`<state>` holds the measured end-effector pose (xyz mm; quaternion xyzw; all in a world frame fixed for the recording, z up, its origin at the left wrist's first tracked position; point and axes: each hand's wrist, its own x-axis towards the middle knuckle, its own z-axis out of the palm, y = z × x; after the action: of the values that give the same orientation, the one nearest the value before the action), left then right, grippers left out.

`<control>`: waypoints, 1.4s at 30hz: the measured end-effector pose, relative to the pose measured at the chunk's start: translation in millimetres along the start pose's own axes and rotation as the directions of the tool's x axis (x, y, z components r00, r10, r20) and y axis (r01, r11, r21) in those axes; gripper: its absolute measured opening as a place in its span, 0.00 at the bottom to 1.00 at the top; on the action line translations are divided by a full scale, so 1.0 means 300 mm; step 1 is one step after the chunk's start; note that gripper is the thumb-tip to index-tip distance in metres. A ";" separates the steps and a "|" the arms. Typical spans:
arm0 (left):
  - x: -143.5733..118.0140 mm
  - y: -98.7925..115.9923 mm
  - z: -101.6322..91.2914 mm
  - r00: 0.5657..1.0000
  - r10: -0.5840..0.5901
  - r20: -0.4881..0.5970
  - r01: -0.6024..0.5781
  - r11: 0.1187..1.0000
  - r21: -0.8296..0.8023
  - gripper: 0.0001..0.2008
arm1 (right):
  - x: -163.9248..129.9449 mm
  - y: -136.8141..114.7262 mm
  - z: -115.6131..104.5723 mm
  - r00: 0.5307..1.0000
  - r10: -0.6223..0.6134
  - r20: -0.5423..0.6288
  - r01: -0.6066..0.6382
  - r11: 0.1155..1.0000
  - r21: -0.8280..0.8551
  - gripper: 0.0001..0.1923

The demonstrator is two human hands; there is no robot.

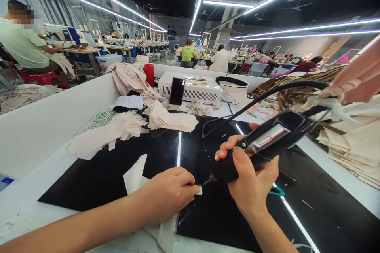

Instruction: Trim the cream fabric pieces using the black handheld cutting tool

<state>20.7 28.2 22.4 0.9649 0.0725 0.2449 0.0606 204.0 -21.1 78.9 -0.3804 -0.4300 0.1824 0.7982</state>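
Note:
My right hand (249, 178) grips a black corded hand tool (267, 140) with a silver panel, its tip pointing down at the black glass work surface (97, 178). My left hand (170, 191) presses a small white fabric strip (198, 189) flat on the surface, right at the tool's tip. The tool's black cable (267, 95) arcs up to the right. A white fabric piece (135, 176) lies under my left wrist.
Piles of cream fabric pieces (166, 120) and white cord (99, 118) lie at the back left. A white box with a phone (177, 91) leaning on it stands behind. Stacked cream fabric (356, 146) sits at right. Teal scissors (277, 191) lie near my right wrist. Other workers sit at distant tables.

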 end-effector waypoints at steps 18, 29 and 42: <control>-0.004 0.005 0.002 0.998 0.032 -0.050 -0.033 0.999 -0.024 0.13 | -0.023 -0.020 0.001 0.998 0.020 0.053 -0.025 0.996 0.087 0.21; -0.019 -0.001 -0.002 0.999 0.040 -0.019 -0.041 0.998 -0.056 0.13 | -0.022 -0.014 0.003 0.999 0.014 0.047 -0.017 0.998 0.067 0.21; -0.029 -0.005 0.007 0.999 0.030 -0.034 -0.032 0.998 -0.055 0.13 | -0.012 -0.029 0.009 1.000 -0.019 0.003 0.019 0.998 0.062 0.20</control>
<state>14.1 28.0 16.3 0.9597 0.0515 0.2636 0.0821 199.2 -27.8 84.5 -0.3509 -0.4293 0.1888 0.8105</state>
